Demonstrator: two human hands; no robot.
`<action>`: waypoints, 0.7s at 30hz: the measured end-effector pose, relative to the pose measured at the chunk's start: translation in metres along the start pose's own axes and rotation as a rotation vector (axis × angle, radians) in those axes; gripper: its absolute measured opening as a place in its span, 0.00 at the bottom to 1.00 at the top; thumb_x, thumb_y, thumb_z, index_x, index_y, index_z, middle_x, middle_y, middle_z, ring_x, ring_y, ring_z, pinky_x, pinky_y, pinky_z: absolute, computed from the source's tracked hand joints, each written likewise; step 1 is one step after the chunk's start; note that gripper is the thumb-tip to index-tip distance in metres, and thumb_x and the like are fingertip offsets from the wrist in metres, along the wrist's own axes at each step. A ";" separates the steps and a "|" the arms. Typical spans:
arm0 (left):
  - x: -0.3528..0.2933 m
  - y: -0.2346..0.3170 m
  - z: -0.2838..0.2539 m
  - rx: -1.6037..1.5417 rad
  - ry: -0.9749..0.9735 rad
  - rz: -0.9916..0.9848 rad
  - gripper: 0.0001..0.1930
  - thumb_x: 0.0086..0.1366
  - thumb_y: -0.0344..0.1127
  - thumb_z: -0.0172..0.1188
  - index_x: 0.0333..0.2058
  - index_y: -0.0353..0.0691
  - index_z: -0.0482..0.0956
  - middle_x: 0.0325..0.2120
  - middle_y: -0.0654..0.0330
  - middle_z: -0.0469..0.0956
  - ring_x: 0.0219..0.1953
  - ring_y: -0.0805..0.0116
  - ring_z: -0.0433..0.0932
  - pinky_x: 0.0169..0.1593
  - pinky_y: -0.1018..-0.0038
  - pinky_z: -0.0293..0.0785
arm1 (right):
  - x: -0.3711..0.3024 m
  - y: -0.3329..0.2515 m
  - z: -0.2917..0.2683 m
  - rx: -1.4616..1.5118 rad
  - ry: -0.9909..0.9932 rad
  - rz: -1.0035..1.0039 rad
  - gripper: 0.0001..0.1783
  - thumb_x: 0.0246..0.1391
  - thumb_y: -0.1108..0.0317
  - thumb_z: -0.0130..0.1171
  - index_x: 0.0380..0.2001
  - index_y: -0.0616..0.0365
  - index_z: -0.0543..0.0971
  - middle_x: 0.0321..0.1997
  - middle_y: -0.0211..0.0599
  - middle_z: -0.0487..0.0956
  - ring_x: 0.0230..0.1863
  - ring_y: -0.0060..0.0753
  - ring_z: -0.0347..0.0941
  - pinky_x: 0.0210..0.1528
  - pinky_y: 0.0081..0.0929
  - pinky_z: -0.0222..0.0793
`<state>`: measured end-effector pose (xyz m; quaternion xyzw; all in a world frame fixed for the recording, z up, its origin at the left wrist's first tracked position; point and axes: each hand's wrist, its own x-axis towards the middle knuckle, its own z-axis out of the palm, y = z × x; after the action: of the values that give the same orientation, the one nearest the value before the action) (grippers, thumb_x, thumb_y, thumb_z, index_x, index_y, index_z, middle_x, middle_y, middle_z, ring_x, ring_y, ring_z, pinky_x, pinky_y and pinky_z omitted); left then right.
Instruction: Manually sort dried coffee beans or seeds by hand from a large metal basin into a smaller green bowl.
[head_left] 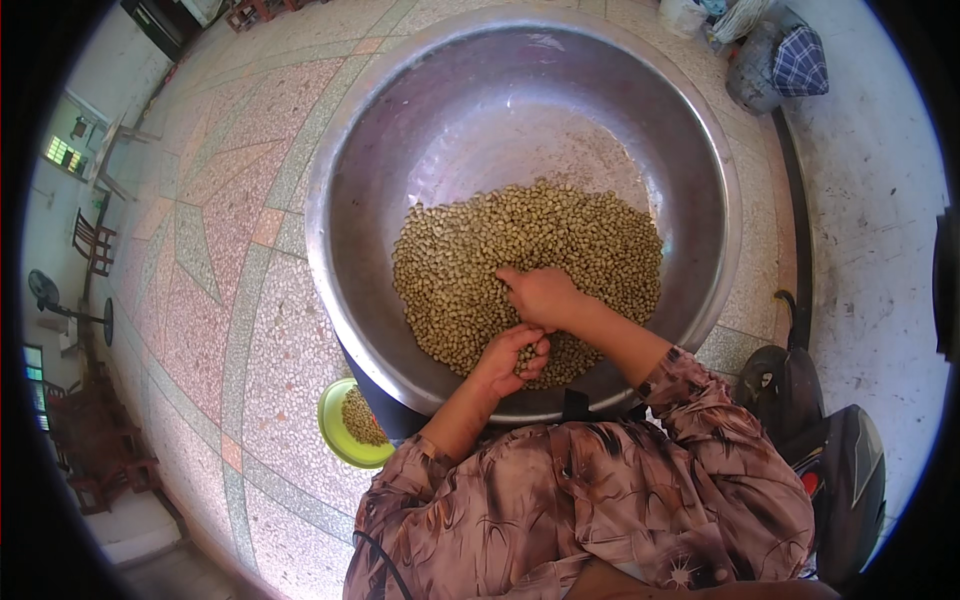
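Observation:
A wide, deep metal basin (375,130) stands in front of me. Small greenish-tan beans (470,245), which look like unroasted coffee beans, are heaped in its near half. My right hand (545,298) reaches over the heap, fingers bent together and pointing left, the tips close to the beans; whether a bean is between them is hidden. Below it, my left hand (508,362) is closed at the near part of the heap, fingers curled in toward the palm. Its contents, if any, cannot be made out. The two hands nearly touch.
A green-yellow bowl (330,425) with more beans sits on the tiled floor at lower left. To the right, a dark scooter (790,400) stands by the white wall. A bin with a checked cloth (800,62) is at far right; fans and wooden furniture line the left.

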<state>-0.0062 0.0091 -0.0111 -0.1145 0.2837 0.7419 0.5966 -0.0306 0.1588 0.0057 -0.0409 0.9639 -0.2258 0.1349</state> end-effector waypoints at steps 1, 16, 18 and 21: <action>0.000 0.000 0.000 0.002 0.003 0.001 0.09 0.62 0.33 0.49 0.40 0.38 0.70 0.22 0.63 0.68 0.18 0.75 0.63 0.15 0.84 0.54 | -0.002 -0.001 0.000 0.012 0.033 -0.039 0.14 0.49 0.65 0.49 0.41 0.54 0.69 0.18 0.44 0.75 0.22 0.49 0.74 0.26 0.43 0.68; 0.000 0.002 0.001 -0.045 0.019 0.011 0.11 0.62 0.34 0.48 0.41 0.37 0.69 0.22 0.63 0.68 0.18 0.75 0.62 0.15 0.84 0.54 | 0.008 0.020 -0.010 1.263 -0.048 0.043 0.08 0.53 0.66 0.52 0.34 0.57 0.73 0.23 0.36 0.77 0.20 0.33 0.73 0.19 0.33 0.65; 0.000 0.003 0.001 -0.075 0.017 0.011 0.11 0.62 0.35 0.47 0.41 0.37 0.69 0.22 0.63 0.68 0.18 0.75 0.62 0.15 0.84 0.54 | 0.006 0.018 -0.019 1.612 -0.125 0.030 0.09 0.53 0.66 0.52 0.35 0.59 0.73 0.26 0.35 0.77 0.23 0.29 0.74 0.22 0.29 0.67; -0.003 0.006 0.010 -0.131 0.060 -0.004 0.12 0.63 0.38 0.46 0.40 0.37 0.69 0.22 0.63 0.67 0.18 0.74 0.63 0.15 0.84 0.53 | -0.005 0.008 -0.030 1.746 -0.215 -0.141 0.10 0.52 0.69 0.53 0.36 0.62 0.74 0.30 0.38 0.77 0.31 0.30 0.75 0.33 0.26 0.71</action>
<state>-0.0098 0.0118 0.0004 -0.1760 0.2519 0.7538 0.5808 -0.0346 0.1797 0.0294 -0.0038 0.4244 -0.8845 0.1937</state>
